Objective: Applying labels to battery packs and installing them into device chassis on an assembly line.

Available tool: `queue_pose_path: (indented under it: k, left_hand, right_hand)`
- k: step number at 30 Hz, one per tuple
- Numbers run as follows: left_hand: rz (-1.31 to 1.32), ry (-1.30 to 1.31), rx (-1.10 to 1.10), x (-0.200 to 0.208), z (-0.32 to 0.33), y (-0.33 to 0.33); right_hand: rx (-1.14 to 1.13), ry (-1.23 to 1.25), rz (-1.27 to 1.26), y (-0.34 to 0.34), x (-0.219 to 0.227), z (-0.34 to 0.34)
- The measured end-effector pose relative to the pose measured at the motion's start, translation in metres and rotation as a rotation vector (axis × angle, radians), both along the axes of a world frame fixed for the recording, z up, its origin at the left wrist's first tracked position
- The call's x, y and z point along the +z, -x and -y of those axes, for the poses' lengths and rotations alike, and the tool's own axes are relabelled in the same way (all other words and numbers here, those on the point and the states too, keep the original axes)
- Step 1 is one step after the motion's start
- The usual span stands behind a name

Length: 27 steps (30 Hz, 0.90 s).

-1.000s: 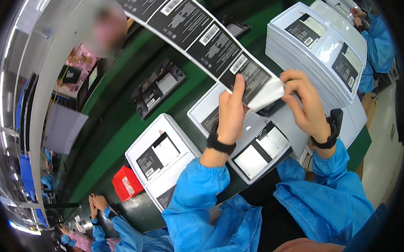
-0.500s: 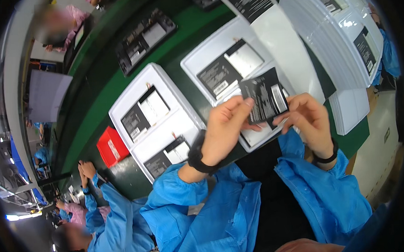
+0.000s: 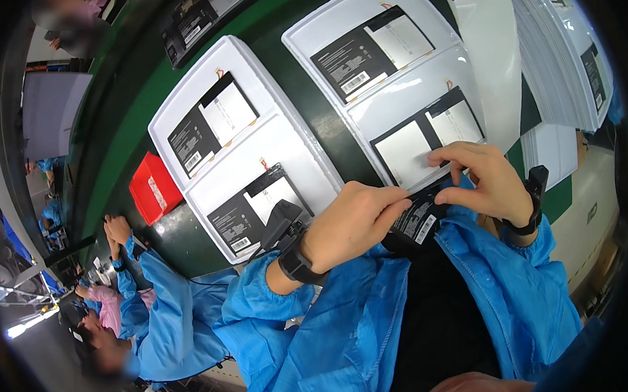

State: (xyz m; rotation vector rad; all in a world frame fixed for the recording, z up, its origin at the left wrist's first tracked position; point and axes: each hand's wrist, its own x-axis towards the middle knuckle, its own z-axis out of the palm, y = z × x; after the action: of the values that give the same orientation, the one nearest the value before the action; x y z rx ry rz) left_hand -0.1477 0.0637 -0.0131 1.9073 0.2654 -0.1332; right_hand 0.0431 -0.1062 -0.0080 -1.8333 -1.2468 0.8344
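Observation:
My left hand [image 3: 350,222] pinches the upper left part of a black printed label [image 3: 422,223] between thumb and forefinger. The label hangs at the near edge of the right white tray [image 3: 357,134], its barcode toward me. My right hand [image 3: 492,185] is over the tray's near compartment, fingers curved and apart, with the thumb tip by the label's upper right edge. Its fingertips reach the flat battery [image 3: 405,157] there, which shows a bare silvery-white panel; whether they touch it is hard to tell. Another battery [image 3: 350,61] with a black printed label lies in the far compartment.
A second white tray [image 3: 276,138] on the left holds two labelled batteries. Beside it stand a red bin [image 3: 152,189] and a co-worker's hands [image 3: 117,229]. Stacked trays [image 3: 553,52] rise at the right, next to a white sheet [image 3: 490,55]. A black device frame [image 3: 205,18] lies beyond.
The label has come down toward me, from over the tray to its near edge. My right hand has let go of its right side, and the view has shifted.

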Motion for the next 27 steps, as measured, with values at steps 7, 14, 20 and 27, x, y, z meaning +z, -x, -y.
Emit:
queue_pose_path:
  k: [7,14,20,27]
  left_hand:
    - [-0.044,-0.379,0.080,0.015,0.006,0.006]
    - [0.142,-0.928,-0.031,-0.013,0.001,0.017]
    - [0.157,-0.944,-0.045,-0.013,-0.001,0.017]
    - [0.256,-0.979,0.002,-0.023,0.000,0.012]
  right_hand:
    - [0.017,0.062,-0.086,-0.015,-0.016,-0.007]
    - [-0.193,0.261,-0.248,-0.018,-0.035,-0.021]
    - [-0.232,0.231,-0.244,-0.016,-0.038,-0.020]
    - [-0.208,0.222,-0.220,-0.016,-0.037,-0.020]
